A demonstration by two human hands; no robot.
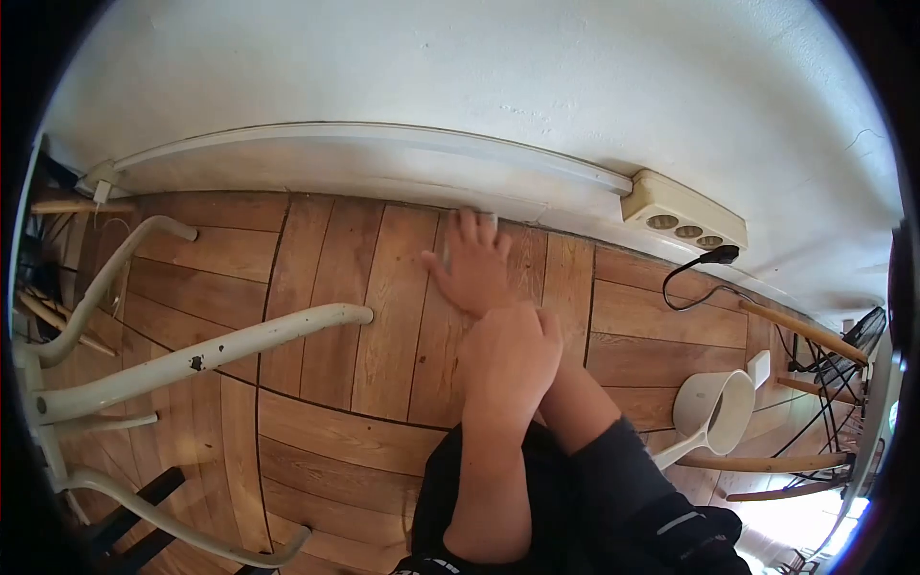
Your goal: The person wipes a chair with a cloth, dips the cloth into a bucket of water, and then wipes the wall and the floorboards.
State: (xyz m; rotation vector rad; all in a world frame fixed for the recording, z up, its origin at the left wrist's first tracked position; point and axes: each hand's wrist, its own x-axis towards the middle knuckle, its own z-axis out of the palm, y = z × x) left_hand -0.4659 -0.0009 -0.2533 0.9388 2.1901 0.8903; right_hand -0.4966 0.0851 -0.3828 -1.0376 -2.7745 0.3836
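Note:
My right hand [476, 266] lies palm down on the wooden floor [383, 287] beside the foot of the wall, fingers spread and pointing toward it. Small pale patches show at its fingertips and beside the thumb; what lies under the palm, if anything, is hidden. My left hand [522, 335] crosses over and is closed around my right wrist. The dark sleeve [618, 470] on my right arm is pushed up the forearm.
A power strip [685, 213] with a black plug [719, 255] is on the wall at right. A white long-handled dipper [714, 412] stands on the floor. White metal tube legs [206, 353] reach in from the left. Wooden legs and cables [824, 383] are at far right.

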